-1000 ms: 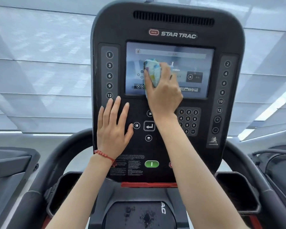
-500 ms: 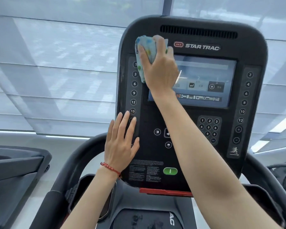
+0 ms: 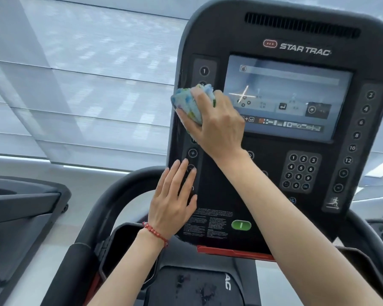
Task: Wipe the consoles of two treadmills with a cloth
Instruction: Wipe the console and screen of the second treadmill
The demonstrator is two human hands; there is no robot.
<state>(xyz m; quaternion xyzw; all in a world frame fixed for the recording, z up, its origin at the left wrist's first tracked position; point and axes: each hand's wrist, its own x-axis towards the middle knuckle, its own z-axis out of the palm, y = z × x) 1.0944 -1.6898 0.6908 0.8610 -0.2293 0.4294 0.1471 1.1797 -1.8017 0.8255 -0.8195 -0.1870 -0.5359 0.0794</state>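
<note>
Head view
Brand: "STAR TRAC" in white on the console [image 3: 274, 173], above the screen [image 3: 296, 85].
Keys: keypad 0–9; right column 2–12; green "I" button [image 3: 241, 225].
Right hand [image 3: 217, 127]: gripping the cloth [image 3: 190, 102], pressing it to the console's left edge beside the screen.
Left hand [image 3: 173, 199]: flat, fingers spread, on the console's lower left.
Room: pale blinds [image 3: 86, 85] behind; another treadmill [image 3: 20, 206] at left.

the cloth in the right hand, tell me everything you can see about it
The cloth is pale blue with small green, yellow and darker blue flecks, and looks soft and nubby like terry or microfibre. It is bunched into a wad, not spread flat. The right hand grips it from above, fingers curled over the top, pressing it against the left button strip of the console, just left of the screen. Part of it pokes out past the console's left edge. How wet it is cannot be told.
</note>
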